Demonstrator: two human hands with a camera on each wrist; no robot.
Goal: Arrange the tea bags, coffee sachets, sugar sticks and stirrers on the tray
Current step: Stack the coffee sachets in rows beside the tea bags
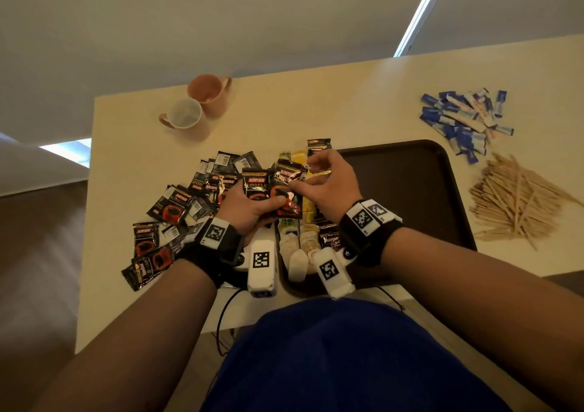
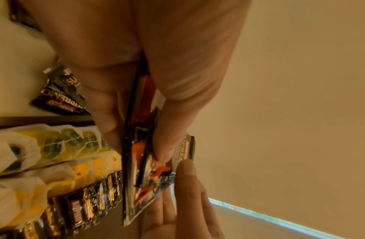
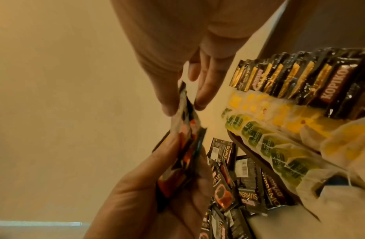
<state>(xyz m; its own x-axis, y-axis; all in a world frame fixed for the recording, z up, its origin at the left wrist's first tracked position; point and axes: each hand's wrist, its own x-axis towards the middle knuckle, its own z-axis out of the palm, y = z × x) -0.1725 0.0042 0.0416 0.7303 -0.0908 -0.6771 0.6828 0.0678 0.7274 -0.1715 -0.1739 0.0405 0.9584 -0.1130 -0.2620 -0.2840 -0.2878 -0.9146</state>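
Observation:
My left hand grips a small upright stack of black Kopiko coffee sachets above the tray's left edge. In the left wrist view the stack sits between thumb and fingers. My right hand pinches the edge of the stack's nearest sachet between thumb and fingers. The dark brown tray holds rows of tea bags with yellow and green tags and a row of coffee sachets along its left side. Loose coffee sachets lie on the table left of the tray.
Blue sugar sticks are heaped beyond the tray's far right corner. A pile of wooden stirrers lies right of the tray. Two pink mugs stand at the table's far left. Most of the tray's right part is bare.

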